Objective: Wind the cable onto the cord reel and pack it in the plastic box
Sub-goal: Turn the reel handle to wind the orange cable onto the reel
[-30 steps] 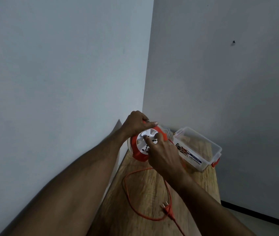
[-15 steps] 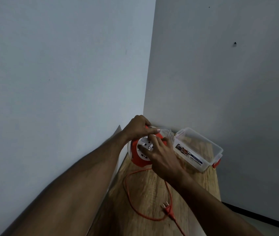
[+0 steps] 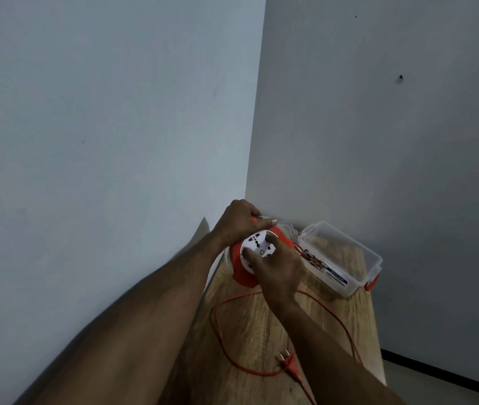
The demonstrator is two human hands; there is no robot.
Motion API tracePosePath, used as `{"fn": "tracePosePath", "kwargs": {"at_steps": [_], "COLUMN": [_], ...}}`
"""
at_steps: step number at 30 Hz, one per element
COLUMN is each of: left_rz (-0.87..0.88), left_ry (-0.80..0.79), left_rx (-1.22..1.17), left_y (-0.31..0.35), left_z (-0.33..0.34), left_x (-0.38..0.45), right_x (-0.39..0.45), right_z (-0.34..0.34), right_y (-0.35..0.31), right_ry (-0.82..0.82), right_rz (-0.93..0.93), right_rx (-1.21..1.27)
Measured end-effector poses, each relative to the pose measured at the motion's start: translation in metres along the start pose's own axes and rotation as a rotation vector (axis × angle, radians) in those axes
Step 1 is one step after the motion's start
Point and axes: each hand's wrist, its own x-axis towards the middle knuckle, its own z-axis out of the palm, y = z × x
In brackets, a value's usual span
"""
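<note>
Cord reel (image 3: 239,266) in both hands' curled grip on wooden table (image 3: 264,325), white corner walls (image 3: 115,112) behind.

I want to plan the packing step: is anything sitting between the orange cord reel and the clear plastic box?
Nothing visible blocks it. The orange and white cord reel, held by the left hand and right hand, stands directly beside the open clear plastic box. Only unwound orange cable still trails across the wooden table.
</note>
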Motion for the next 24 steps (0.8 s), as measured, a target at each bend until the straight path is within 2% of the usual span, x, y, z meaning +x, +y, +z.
{"fn": "tracePosePath", "kwargs": {"at_steps": [2,3,5,8,9,13,17,20,24], "left_rz": [0.001,0.000,-0.028,-0.050,-0.044,-0.037,-0.036,-0.036,-0.036], "left_ry": [0.005,-0.008,-0.017,-0.025,-0.030,-0.026,-0.072,-0.077,-0.094], "left_rx": [0.016,0.022,-0.003,-0.020,-0.009,0.006,0.024,0.012,0.019], "left_y": [0.000,-0.001,-0.006,-0.012,-0.012,-0.010,-0.017,-0.020,-0.014], "left_z": [0.001,0.001,-0.003,-0.011,-0.012,-0.011,-0.010,-0.010,-0.003], "left_x": [0.000,-0.001,-0.001,0.000,0.000,0.002,0.001,0.000,-0.002], "right_x": [-0.004,-0.006,-0.010,-0.006,-0.005,0.002,0.018,0.023,0.024], "right_z": [0.006,0.005,-0.001,-0.015,-0.018,-0.016,-0.021,-0.024,-0.021], "right_y": [-0.006,-0.008,-0.010,-0.006,-0.004,0.005,0.010,0.016,0.018], "right_ry": [0.038,0.042,0.062,0.105,0.066,-0.213,-0.461,-0.512,-0.471], "right_rz": [0.152,0.130,-0.122,-0.641,-0.726,-0.727,-0.771,-0.857,-0.832], "right_rx": [0.148,0.099,-0.154,-0.458,-0.518,-0.690,-0.718,-0.753,-0.781]}}
